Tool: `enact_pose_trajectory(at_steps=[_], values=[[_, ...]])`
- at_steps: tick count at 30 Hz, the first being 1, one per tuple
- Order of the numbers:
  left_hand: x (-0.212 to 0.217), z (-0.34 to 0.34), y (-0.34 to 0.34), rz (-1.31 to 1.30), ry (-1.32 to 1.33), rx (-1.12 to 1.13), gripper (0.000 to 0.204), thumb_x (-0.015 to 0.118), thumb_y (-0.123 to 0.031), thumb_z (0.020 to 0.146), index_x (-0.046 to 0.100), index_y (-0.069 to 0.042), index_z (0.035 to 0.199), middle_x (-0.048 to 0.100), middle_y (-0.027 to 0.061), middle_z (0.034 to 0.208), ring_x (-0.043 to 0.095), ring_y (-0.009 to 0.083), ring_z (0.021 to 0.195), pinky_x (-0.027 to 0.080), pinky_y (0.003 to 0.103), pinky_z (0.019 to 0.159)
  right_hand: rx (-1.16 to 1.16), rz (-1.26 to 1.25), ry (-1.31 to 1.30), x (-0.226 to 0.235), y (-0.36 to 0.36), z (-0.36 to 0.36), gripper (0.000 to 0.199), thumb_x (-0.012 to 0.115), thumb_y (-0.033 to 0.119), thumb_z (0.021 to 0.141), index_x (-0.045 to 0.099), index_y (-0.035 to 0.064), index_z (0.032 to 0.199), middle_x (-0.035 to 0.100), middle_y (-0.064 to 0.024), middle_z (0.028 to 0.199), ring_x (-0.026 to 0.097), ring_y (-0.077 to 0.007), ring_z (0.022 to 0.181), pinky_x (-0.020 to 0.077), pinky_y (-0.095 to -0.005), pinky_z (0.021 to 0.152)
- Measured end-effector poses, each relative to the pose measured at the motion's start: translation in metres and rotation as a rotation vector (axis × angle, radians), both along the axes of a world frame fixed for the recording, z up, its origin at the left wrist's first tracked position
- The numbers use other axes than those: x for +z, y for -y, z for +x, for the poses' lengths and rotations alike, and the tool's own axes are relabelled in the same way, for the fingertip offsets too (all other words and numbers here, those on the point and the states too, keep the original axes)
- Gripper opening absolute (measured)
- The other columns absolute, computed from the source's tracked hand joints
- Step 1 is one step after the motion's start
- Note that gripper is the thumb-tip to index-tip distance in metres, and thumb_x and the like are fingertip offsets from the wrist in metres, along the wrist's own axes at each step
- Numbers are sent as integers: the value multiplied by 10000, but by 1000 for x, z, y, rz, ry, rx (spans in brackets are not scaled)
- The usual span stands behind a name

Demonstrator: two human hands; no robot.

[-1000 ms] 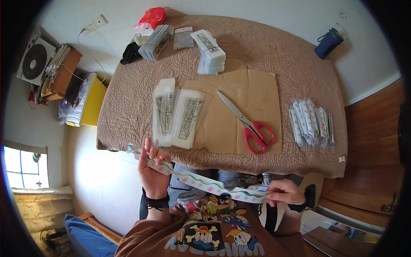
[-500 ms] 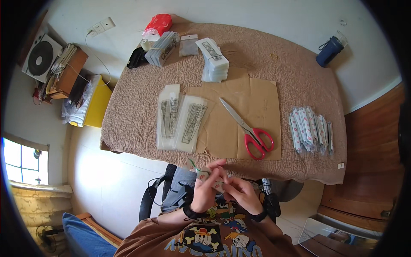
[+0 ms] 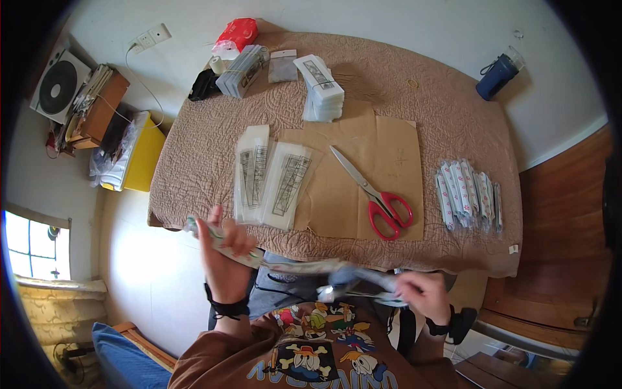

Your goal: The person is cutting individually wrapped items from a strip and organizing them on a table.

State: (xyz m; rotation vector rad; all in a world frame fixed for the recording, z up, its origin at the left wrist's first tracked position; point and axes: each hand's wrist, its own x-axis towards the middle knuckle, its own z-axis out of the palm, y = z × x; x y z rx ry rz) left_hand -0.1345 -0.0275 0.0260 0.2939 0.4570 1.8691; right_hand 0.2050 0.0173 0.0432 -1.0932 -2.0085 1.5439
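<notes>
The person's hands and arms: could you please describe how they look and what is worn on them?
The left hand and right hand wear no gloves. Each wrist has a black band; the left one shows thin loose cord ends, and a bulkier black piece sits beside the right one. Brown sleeves leave the lower forearms uncovered.

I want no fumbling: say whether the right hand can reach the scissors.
Probably yes: the red-handled scissors lie uncovered on the cardboard, though the right hand seems to hold the patterned strip and would need freeing.
</notes>
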Motion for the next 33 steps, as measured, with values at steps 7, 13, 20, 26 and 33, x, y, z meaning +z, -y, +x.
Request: enact_pose_trajectory(at_steps=[7,13,20,26,33], values=[[-1,109,-3,-248,-82,-57,574,470,-502,859,400,-76,1237,504,25,862,447,127,659,369,249,626,-264,949,-51,-1,-1,-71,214,618,-13,693,653,20,902,558,-79,591,552,-202,513,426,-303,482],[-8,86,-6,-193,-397,-87,433,409,-372,915,455,-40,1188,500,27,747,442,136,689,366,277,691,60,520,-62,-24,8,-91,311,666,81,734,608,20,1033,597,-106,692,587,-253,583,468,-325,551],[31,-2,-8,-129,-198,231,344,356,-346,943,511,-71,1081,418,-14,602,397,122,576,354,279,637,376,-27,93,-44,-4,-14,197,575,126,845,595,-16,980,647,-113,787,627,-202,631,483,-298,585],[-10,3,-5,-38,73,-14,407,358,-467,921,500,-119,1075,376,-25,635,346,91,531,334,256,535,277,-545,-544,-26,-11,-13,194,510,125,879,582,-54,903,639,-109,740,623,-197,610,483,-274,574],[-22,116,-8,-268,-790,111,466,452,-432,889,484,-53,1157,464,-20,690,435,101,617,341,227,554,216,-856,-567,-31,-6,-83,277,446,201,930,532,-42,1033,607,-121,822,616,-208,689,483,-325,654]])
